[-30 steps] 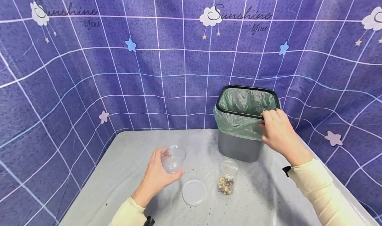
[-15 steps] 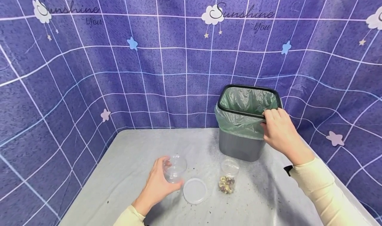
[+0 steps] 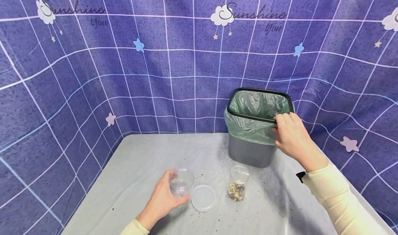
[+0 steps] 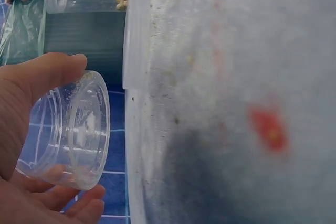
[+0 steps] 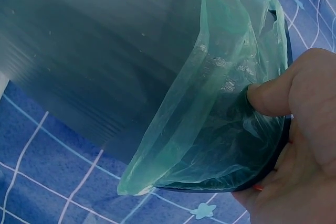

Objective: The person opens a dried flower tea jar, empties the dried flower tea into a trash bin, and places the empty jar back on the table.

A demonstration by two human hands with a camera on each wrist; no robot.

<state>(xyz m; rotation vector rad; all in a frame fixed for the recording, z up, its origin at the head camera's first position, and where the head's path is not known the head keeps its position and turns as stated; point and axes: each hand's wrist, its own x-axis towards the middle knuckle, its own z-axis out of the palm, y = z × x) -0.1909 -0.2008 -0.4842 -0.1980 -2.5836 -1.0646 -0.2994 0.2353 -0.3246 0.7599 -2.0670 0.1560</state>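
A clear plastic tub (image 3: 181,183) is gripped between thumb and fingers of my left hand (image 3: 163,195), low over the table at left of centre. In the left wrist view a narrow gap shows between the tub (image 4: 86,129) and the tabletop. Small bits cling to its wall. Just right of it a round translucent lid (image 3: 203,198) lies flat. Farther right stands a clear jar (image 3: 238,174), its lower part filled with dried yellowish and purple pieces (image 3: 236,192). My right hand (image 3: 292,135) pinches the bag-lined rim of a grey trash bin (image 3: 252,151), thumb outside; its fingertips are mostly hidden.
The green bin bag (image 3: 248,131) folds over the bin's black rim (image 3: 248,117). Dark crumbs dot the grey tabletop (image 3: 149,152). A blue grid-patterned curtain (image 3: 174,66) encloses the table at the back and sides.
My left hand has lowered the tub toward the table and nearer to me, beside the lid. My right hand keeps its hold on the bin's rim. The view shifts slightly.
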